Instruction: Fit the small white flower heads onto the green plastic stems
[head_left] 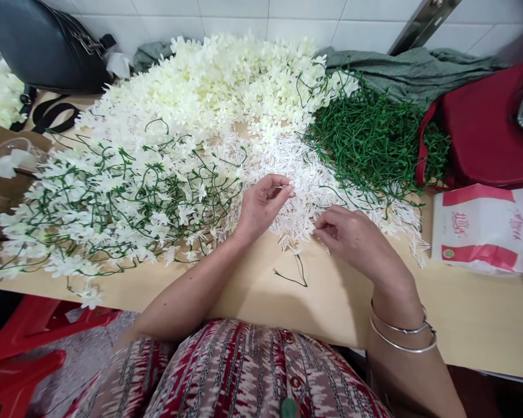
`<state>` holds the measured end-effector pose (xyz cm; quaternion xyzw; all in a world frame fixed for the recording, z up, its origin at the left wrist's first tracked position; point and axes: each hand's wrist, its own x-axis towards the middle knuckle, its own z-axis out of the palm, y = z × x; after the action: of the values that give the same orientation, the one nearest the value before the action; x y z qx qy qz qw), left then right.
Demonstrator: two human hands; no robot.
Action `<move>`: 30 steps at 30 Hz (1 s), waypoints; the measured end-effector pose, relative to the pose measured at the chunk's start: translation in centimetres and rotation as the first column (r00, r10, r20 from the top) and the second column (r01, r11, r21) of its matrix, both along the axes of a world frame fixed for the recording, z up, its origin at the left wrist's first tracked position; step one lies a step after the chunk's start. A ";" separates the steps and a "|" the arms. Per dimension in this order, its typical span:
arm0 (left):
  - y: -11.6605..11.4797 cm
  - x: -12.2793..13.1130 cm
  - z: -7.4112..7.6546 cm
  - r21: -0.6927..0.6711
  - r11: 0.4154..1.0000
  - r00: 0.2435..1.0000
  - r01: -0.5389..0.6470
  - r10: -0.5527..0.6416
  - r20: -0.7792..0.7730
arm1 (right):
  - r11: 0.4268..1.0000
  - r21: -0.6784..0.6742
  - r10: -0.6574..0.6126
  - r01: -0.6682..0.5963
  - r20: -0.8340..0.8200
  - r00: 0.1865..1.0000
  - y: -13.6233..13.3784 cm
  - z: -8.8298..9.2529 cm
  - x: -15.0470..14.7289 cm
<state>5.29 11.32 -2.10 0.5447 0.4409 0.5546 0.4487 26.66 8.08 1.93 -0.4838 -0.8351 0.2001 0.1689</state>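
My left hand (265, 203) is closed in a pinch over a pile of thin white stamen pieces (298, 168), with a small white flower part at its fingertips. Just to the right and nearer to me, my right hand (351, 235) pinches at the front edge of that pile; whatever its fingertips hold is too small to make out. One loose green plastic stem (304, 276) lies on the table in front of the hands. Artificial white flowers with green stems (143, 203) are heaped to the left.
Behind are a mound of cream petals (226, 81) and a heap of green stems (370, 136). A red bag (488, 122) and a white-and-red paper bag (475, 226) stand right. A black bag (47, 46) sits back left. Red stools (26, 354) are below the table edge.
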 end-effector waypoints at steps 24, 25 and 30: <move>0.0 -0.2 0.2 0.007 1.000 1.000 0.010 -0.010 -0.008 | 0.922 0.276 -0.268 0.272 -0.051 0.962 5.6 -0.1 -3.5; -0.1 -0.2 0.2 0.008 1.000 1.000 0.008 -0.008 -0.015 | 0.921 0.277 -0.281 0.273 -0.012 0.960 6.0 -0.6 -4.0; -0.2 -0.3 0.4 -0.012 1.000 1.000 0.017 -0.017 -0.002 | 0.918 0.222 -0.303 0.330 -0.145 0.942 6.8 -0.8 -4.5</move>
<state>5.02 11.07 -1.65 0.5465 0.4400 0.5474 0.4562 22.20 14.92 1.13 -0.5767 -0.7536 0.0922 0.3016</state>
